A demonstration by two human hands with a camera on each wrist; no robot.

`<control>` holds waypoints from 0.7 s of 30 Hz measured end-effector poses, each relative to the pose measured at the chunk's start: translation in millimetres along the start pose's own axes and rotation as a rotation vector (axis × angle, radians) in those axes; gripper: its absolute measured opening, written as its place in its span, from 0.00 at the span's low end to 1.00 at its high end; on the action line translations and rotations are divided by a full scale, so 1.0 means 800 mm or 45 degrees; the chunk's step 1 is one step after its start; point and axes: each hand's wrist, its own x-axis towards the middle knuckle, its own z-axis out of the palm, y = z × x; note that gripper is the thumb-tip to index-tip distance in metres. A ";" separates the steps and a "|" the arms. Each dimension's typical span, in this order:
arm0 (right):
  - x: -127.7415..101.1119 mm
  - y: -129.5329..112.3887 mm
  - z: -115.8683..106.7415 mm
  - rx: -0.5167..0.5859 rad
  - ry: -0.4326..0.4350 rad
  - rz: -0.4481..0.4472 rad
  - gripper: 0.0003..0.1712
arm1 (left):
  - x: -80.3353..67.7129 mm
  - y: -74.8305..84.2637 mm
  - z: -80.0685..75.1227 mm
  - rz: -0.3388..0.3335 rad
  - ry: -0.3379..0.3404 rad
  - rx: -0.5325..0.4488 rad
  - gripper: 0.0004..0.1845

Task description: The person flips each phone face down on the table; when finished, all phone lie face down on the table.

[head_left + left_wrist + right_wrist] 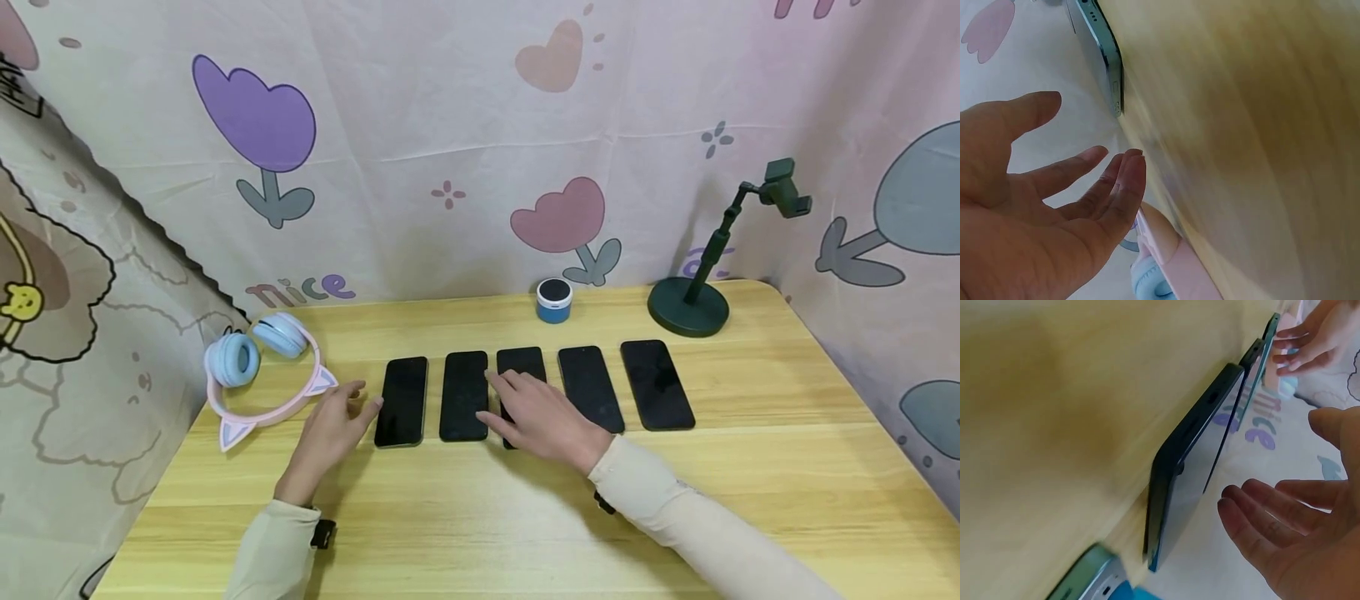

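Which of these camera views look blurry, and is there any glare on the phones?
Head view: sharp, evenly lit, no strong glare on the dark phones. Left wrist view: the table is motion-smeared, the left hand fairly clear. Right wrist view: the tabletop is blurred, the nearest phone sharper.

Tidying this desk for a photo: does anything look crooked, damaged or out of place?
Nothing looks damaged or spilled. The five phones lie face up in a row, fanning slightly outward. The cat-ear headphones overhang the table at its left edge.
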 end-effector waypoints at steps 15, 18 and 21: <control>0.042 -0.027 0.020 0.379 -0.136 0.105 0.33 | 0.011 0.003 0.006 -0.087 -0.021 -0.044 0.29; 0.050 -0.029 0.025 0.403 -0.130 0.103 0.32 | 0.013 0.003 0.006 -0.102 -0.026 -0.058 0.28; 0.059 -0.031 0.029 0.442 -0.125 0.085 0.31 | 0.014 0.003 0.007 -0.109 -0.021 -0.061 0.27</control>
